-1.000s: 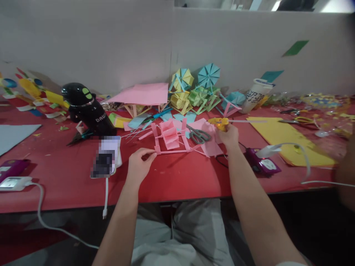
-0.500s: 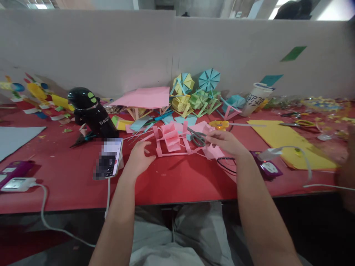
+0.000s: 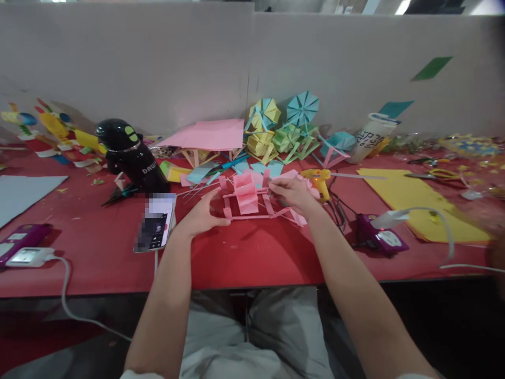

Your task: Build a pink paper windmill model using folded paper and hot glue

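Note:
A pink paper frame with a pleated pink piece (image 3: 245, 193) in its middle lies on the red table (image 3: 252, 258). At its left end is my left hand (image 3: 201, 213), thumb and fingers apart around the corner, nothing gripped. My right hand (image 3: 290, 196) reaches over the right end of the frame, its fingertips beside the right upright; whether they pinch the paper is too small to tell. Under and behind my right hand the scissors are mostly hidden. A yellow glue gun (image 3: 319, 181) lies just right of that hand.
A phone (image 3: 158, 223) and a black bottle (image 3: 136, 163) stand left. Behind are folded paper wheels (image 3: 302, 110) and a pink sheet (image 3: 209, 134). Purple power strip (image 3: 381, 234), yellow paper (image 3: 418, 205) and a white cup (image 3: 373, 138) are on the right.
My right hand has moved left from the scissors to the pink frame. My left hand has come closer around the frame's left end. The view has shifted slightly.

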`<action>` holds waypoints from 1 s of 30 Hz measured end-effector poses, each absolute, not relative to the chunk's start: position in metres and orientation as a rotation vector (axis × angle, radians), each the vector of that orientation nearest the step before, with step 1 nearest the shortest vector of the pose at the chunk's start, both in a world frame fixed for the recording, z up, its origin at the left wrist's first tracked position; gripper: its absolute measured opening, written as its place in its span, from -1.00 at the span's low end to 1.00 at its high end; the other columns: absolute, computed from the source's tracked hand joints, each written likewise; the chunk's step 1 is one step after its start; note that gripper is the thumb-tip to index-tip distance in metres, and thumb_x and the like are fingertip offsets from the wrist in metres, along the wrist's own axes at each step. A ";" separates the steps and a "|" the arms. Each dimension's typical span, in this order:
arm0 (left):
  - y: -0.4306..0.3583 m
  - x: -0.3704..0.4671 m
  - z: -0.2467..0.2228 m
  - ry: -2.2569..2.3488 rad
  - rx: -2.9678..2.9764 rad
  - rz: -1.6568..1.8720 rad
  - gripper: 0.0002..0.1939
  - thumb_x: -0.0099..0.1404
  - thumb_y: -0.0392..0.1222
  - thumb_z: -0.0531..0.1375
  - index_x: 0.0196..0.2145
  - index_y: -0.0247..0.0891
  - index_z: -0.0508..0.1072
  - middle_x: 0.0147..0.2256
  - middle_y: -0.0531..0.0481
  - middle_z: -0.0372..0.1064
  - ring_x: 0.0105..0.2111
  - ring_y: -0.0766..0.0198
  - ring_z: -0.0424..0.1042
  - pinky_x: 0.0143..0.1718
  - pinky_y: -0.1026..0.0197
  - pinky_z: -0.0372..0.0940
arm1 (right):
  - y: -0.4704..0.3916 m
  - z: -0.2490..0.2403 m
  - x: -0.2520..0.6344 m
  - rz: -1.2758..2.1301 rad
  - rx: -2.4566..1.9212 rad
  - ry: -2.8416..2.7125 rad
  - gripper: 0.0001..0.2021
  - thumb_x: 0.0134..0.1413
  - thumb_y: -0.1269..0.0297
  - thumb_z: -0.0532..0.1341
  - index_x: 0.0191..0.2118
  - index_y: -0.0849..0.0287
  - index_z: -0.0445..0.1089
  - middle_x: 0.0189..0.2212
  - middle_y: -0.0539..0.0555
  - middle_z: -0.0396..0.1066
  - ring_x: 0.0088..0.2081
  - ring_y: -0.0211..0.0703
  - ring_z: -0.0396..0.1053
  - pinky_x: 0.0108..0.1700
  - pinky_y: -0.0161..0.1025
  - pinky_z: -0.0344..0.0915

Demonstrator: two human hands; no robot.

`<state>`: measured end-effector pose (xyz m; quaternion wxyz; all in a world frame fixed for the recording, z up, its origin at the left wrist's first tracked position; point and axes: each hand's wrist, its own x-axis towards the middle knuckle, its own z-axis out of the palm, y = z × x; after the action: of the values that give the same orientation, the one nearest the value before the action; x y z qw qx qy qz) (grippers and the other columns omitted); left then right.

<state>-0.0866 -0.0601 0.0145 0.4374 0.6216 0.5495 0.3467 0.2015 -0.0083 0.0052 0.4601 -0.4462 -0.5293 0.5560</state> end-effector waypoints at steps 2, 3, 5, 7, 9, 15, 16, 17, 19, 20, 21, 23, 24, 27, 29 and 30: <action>-0.061 -0.086 0.013 1.318 1.474 0.876 -0.11 -0.11 -0.39 0.40 0.21 -0.13 0.32 0.29 -0.25 0.18 -0.08 0.09 0.50 -0.10 0.01 0.46 | -0.012 0.004 0.200 1.413 -1.110 -1.261 -0.62 -0.30 0.04 0.52 -0.38 0.15 0.49 -0.48 0.01 0.49 -0.42 -0.27 0.44 -0.32 -0.30 0.40; -0.060 -0.086 0.013 1.305 1.441 0.897 -0.17 -0.07 -0.43 0.34 0.19 -0.14 0.33 0.28 -0.24 0.20 -0.12 0.14 0.51 -0.15 0.05 0.47 | -0.014 0.004 0.200 1.430 -1.113 -1.246 -0.62 -0.31 0.06 0.52 -0.38 0.16 0.48 -0.48 0.01 0.49 -0.41 -0.26 0.45 -0.32 -0.30 0.40; -0.057 -0.086 0.012 1.311 1.395 0.963 -0.29 -0.03 -0.50 0.25 0.12 -0.20 0.39 0.21 -0.23 0.30 -0.16 0.21 0.51 -0.16 0.09 0.46 | -0.016 0.005 0.199 1.451 -1.115 -1.221 -0.61 -0.33 0.08 0.53 -0.38 0.17 0.48 -0.47 0.03 0.50 -0.42 -0.25 0.46 -0.31 -0.29 0.42; -0.052 -0.085 0.010 1.325 1.370 1.037 -0.42 0.00 -0.50 0.21 0.03 -0.27 0.44 0.08 -0.22 0.42 -0.15 0.22 0.52 -0.07 0.07 0.44 | -0.016 0.005 0.199 1.455 -1.120 -1.212 -0.62 -0.31 0.10 0.53 -0.36 0.17 0.48 -0.45 0.04 0.51 -0.41 -0.25 0.46 -0.31 -0.29 0.42; -0.048 -0.084 0.007 1.319 1.336 1.092 -0.52 0.02 -0.49 0.20 -0.05 -0.32 0.47 -0.03 -0.19 0.49 -0.12 0.19 0.52 0.00 0.03 0.41 | -0.016 0.004 0.199 1.447 -1.128 -1.232 -0.64 -0.26 0.11 0.52 -0.34 0.17 0.48 -0.43 0.06 0.52 -0.40 -0.25 0.47 -0.34 -0.31 0.42; -0.041 -0.081 0.000 1.335 1.256 1.145 -0.60 -0.03 -0.45 0.27 -0.17 -0.33 0.48 -0.19 -0.14 0.53 -0.13 0.12 0.54 0.01 -0.04 0.40 | -0.013 -0.002 0.199 1.438 -1.104 -1.316 -0.70 -0.15 0.07 0.47 -0.35 0.13 0.50 -0.43 0.06 0.52 -0.45 -0.23 0.43 -0.41 -0.28 0.40; -0.041 -0.080 0.000 1.341 1.257 1.146 -0.60 -0.03 -0.44 0.28 -0.17 -0.33 0.48 -0.20 -0.14 0.53 -0.14 0.13 0.54 0.00 -0.03 0.41 | -0.013 -0.002 0.198 1.440 -1.101 -1.305 -0.70 -0.16 0.07 0.47 -0.35 0.13 0.50 -0.43 0.05 0.52 -0.45 -0.23 0.43 -0.39 -0.28 0.40; -0.041 -0.080 0.000 1.345 1.262 1.147 -0.60 -0.03 -0.43 0.29 -0.16 -0.33 0.48 -0.20 -0.14 0.53 -0.14 0.13 0.54 -0.01 -0.03 0.41 | -0.013 -0.002 0.197 1.442 -1.099 -1.287 -0.70 -0.17 0.08 0.48 -0.36 0.14 0.50 -0.44 0.04 0.52 -0.44 -0.24 0.44 -0.37 -0.28 0.41; -0.041 -0.080 0.000 1.352 1.284 1.154 -0.61 -0.01 -0.39 0.32 -0.16 -0.34 0.49 -0.18 -0.16 0.53 -0.13 0.13 0.54 -0.02 -0.02 0.42 | -0.013 0.000 0.195 1.454 -1.096 -1.241 -0.70 -0.21 0.12 0.49 -0.37 0.15 0.49 -0.43 0.04 0.52 -0.41 -0.25 0.45 -0.32 -0.29 0.42; -0.041 -0.081 0.000 1.352 1.295 1.160 -0.62 0.01 -0.36 0.33 -0.15 -0.33 0.49 -0.17 -0.17 0.53 -0.12 0.12 0.54 -0.02 -0.02 0.42 | -0.013 0.001 0.194 1.469 -1.097 -1.222 -0.70 -0.22 0.14 0.50 -0.36 0.15 0.49 -0.42 0.04 0.52 -0.40 -0.25 0.46 -0.30 -0.28 0.43; -0.041 -0.081 0.000 1.351 1.303 1.168 -0.63 0.02 -0.33 0.34 -0.15 -0.33 0.50 -0.16 -0.18 0.53 -0.11 0.11 0.53 -0.02 -0.02 0.42 | -0.013 0.003 0.193 1.484 -1.102 -1.204 -0.70 -0.23 0.16 0.50 -0.36 0.15 0.49 -0.42 0.04 0.52 -0.38 -0.23 0.47 -0.27 -0.27 0.44; -0.041 -0.081 0.000 1.340 1.316 1.188 -0.65 0.05 -0.26 0.34 -0.15 -0.31 0.52 -0.16 -0.18 0.54 -0.11 0.10 0.54 -0.02 -0.04 0.42 | -0.015 0.006 0.192 1.513 -1.118 -1.169 -0.73 -0.23 0.21 0.51 -0.37 0.15 0.49 -0.41 0.06 0.53 -0.35 -0.20 0.50 -0.24 -0.24 0.46; -0.041 -0.081 0.000 1.332 1.321 1.199 -0.67 0.06 -0.23 0.34 -0.16 -0.30 0.53 -0.17 -0.17 0.54 -0.13 0.10 0.55 -0.02 -0.05 0.42 | -0.015 0.007 0.192 1.525 -1.127 -1.151 -0.74 -0.22 0.23 0.50 -0.38 0.15 0.49 -0.41 0.07 0.53 -0.34 -0.18 0.50 -0.22 -0.23 0.47; -0.040 -0.080 -0.001 1.300 1.309 1.231 -0.70 0.07 -0.17 0.34 -0.20 -0.28 0.55 -0.23 -0.13 0.56 -0.23 0.13 0.57 -0.03 -0.06 0.43 | -0.017 0.010 0.192 1.556 -1.156 -1.085 -0.79 -0.20 0.30 0.50 -0.39 0.15 0.50 -0.41 0.08 0.54 -0.34 -0.17 0.51 -0.22 -0.23 0.48; -0.039 -0.079 0.000 1.270 1.270 1.250 -0.71 0.06 -0.15 0.36 -0.23 -0.28 0.55 -0.28 -0.11 0.57 -0.29 0.16 0.58 -0.04 -0.05 0.43 | -0.017 0.011 0.192 1.570 -1.168 -1.044 -0.81 -0.19 0.34 0.49 -0.40 0.15 0.50 -0.41 0.08 0.54 -0.35 -0.18 0.51 -0.23 -0.24 0.48; -0.039 -0.078 0.000 1.257 1.249 1.261 -0.71 0.05 -0.15 0.37 -0.25 -0.28 0.55 -0.30 -0.09 0.57 -0.31 0.16 0.58 -0.05 -0.05 0.44 | -0.018 0.011 0.192 1.572 -1.170 -1.029 -0.82 -0.19 0.35 0.48 -0.40 0.15 0.51 -0.41 0.09 0.55 -0.36 -0.18 0.51 -0.25 -0.24 0.48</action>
<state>-0.0783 -0.0390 0.0001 0.4647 0.5084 0.5118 0.5134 0.1922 -0.0176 0.0114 0.4474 -0.4728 -0.4158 0.6351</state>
